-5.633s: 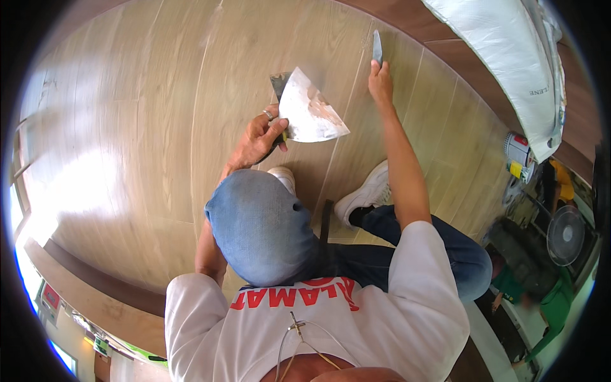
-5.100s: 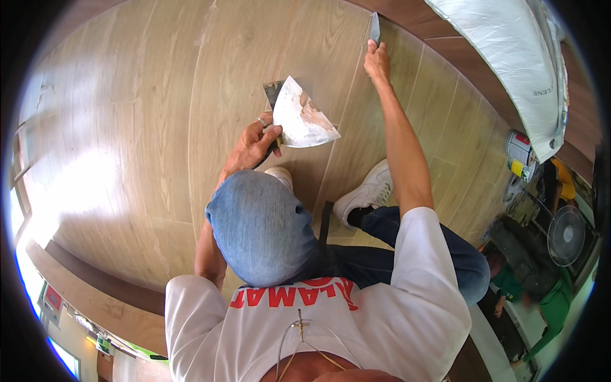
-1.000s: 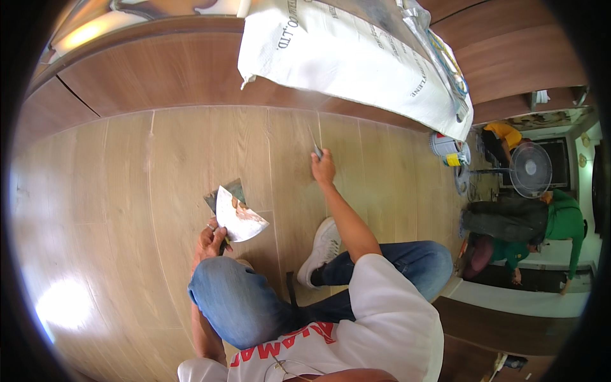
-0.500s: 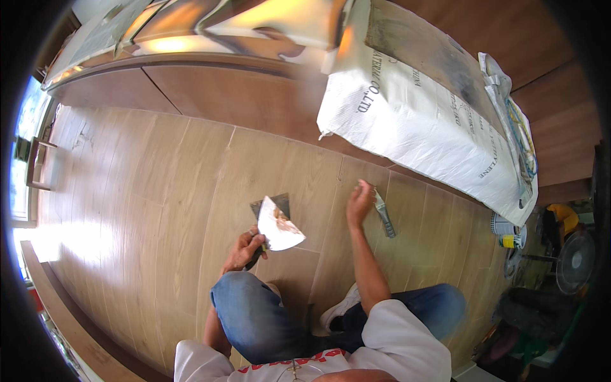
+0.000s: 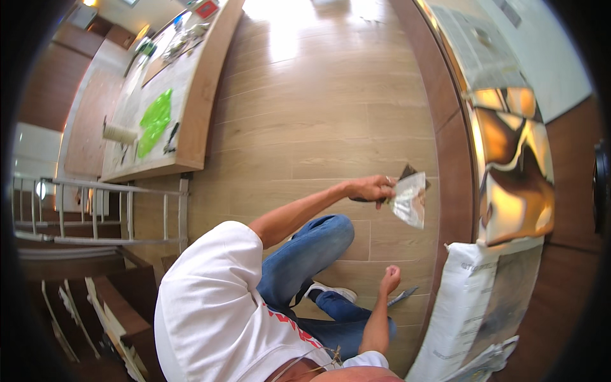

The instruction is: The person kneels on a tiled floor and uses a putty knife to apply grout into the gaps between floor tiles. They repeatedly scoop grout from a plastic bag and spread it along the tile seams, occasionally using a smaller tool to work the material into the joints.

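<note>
My left hand grips a dark scraper together with a fan-shaped white piece smeared with pale pinkish material, held out above the wood-look floor. My right hand has its fingers curled closed; whether anything small is inside is hidden. Close beside it a grey knife-like tool lies on the floor. My bent jeans-clad legs are beneath my arms, near the brown baseboard.
A worktop with a green plastic bag, a roll and scattered tools stands upper left. An aluminium ladder is below it. Along the right run a brown panel, glossy patterned pieces and a white sack.
My view has swung sharply left, toward the worktop and ladder. My right hand has let go of the knife-like tool, now on the floor. My left hand still holds the scraper and white piece.
</note>
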### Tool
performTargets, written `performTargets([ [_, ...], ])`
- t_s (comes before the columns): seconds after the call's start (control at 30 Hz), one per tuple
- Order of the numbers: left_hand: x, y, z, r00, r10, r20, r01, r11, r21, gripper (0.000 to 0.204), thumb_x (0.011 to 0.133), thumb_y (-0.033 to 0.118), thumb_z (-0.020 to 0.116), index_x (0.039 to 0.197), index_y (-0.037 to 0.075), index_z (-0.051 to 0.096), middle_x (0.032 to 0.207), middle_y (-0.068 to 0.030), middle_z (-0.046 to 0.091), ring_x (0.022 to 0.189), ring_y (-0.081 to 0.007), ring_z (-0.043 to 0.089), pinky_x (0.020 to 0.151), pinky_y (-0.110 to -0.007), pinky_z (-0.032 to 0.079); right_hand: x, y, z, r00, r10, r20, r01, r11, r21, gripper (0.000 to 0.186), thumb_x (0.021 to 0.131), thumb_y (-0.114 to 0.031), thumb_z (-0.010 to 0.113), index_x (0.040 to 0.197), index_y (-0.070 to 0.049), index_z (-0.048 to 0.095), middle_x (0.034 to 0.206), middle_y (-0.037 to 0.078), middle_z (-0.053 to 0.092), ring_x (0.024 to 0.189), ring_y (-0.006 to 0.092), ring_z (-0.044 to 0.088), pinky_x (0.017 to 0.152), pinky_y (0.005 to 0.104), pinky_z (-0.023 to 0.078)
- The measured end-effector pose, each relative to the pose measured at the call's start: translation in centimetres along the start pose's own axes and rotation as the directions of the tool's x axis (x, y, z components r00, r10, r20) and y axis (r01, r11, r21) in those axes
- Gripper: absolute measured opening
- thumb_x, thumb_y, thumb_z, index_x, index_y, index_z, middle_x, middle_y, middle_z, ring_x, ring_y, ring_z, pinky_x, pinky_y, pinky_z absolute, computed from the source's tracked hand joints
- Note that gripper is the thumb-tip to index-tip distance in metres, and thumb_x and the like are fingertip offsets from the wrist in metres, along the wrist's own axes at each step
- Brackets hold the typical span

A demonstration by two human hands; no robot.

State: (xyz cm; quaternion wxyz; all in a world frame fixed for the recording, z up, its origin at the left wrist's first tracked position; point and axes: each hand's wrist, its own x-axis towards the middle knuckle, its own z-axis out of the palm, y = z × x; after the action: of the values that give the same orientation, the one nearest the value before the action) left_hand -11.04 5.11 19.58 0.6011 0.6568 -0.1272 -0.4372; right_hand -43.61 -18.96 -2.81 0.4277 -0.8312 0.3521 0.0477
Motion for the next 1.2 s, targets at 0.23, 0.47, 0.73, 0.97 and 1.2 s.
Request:
performTargets([
  [0.23,-13.7,7.0,6.4,1.000,0.010,-0.002,-0.010,0.983,-0.183,0.036,0.102,0.029,0.056,0.122,-0.001,0.059,0.098,-0.0076,0.062,0.069,-0.0120,0.063,0.064,-0.028,0.055,-7.4,-9.1,-7.1,0.916,0.127,0.381,-0.119,0.992,-0.043,0.025,0.087,-0.018,0.071,0.107,-0.004,0.063,0.088,0.011,0.072,0.076,0.0220,0.071,0.070,0.0377,0.054],
  [0.47,-29.3,17.6,7.2,0.994,0.077,-0.075,-0.094,0.964,-0.248,0.035,0.101,0.024,0.053,0.118,-0.005,0.060,0.101,-0.0099,0.063,0.074,-0.0147,0.063,0.062,-0.030,0.055,-8.4,-20.0,-7.8,0.834,-0.074,0.547,0.064,0.997,0.038,0.029,0.090,-0.013,0.066,0.116,-0.003,0.057,0.080,0.007,0.067,0.061,0.0143,0.064,0.055,0.0278,0.050],
  [0.73,-38.8,24.4,-2.0,0.960,0.086,-0.267,-0.180,0.919,-0.351,0.041,0.103,0.032,0.055,0.127,-0.002,0.056,0.103,-0.0079,0.063,0.074,-0.0130,0.062,0.067,-0.028,0.055,-6.4,-44.3,-8.7,0.805,-0.096,0.585,0.209,0.970,-0.128,0.037,0.089,-0.014,0.068,0.122,-0.002,0.055,0.082,0.009,0.068,0.067,0.0163,0.066,0.060,0.0302,0.053],
  [0.97,-44.7,32.1,-17.2,0.893,0.014,-0.451,-0.135,0.962,-0.238,0.042,0.103,0.031,0.055,0.130,-0.001,0.052,0.101,-0.0095,0.063,0.067,-0.0145,0.063,0.069,-0.030,0.054,-7.2,-52.9,-6.3,0.815,0.003,0.580,-0.026,0.999,0.032,0.040,0.091,-0.010,0.063,0.128,-0.003,0.050,0.079,0.008,0.067,0.062,0.0133,0.063,0.051,0.0250,0.047],
  [1.2,-45.3,35.0,-29.8,0.838,0.122,-0.533,-0.288,0.927,-0.240,0.040,0.105,0.031,0.053,0.128,-0.001,0.055,0.093,-0.0037,0.059,0.066,-0.0101,0.062,0.064,-0.026,0.050,-8.4,-57.0,-4.7,0.858,0.271,0.436,-0.227,0.962,-0.150,0.041,0.082,-0.006,0.068,0.122,-0.001,0.056,0.084,0.011,0.067,0.065,0.0166,0.064,0.057,0.0297,0.052],
])
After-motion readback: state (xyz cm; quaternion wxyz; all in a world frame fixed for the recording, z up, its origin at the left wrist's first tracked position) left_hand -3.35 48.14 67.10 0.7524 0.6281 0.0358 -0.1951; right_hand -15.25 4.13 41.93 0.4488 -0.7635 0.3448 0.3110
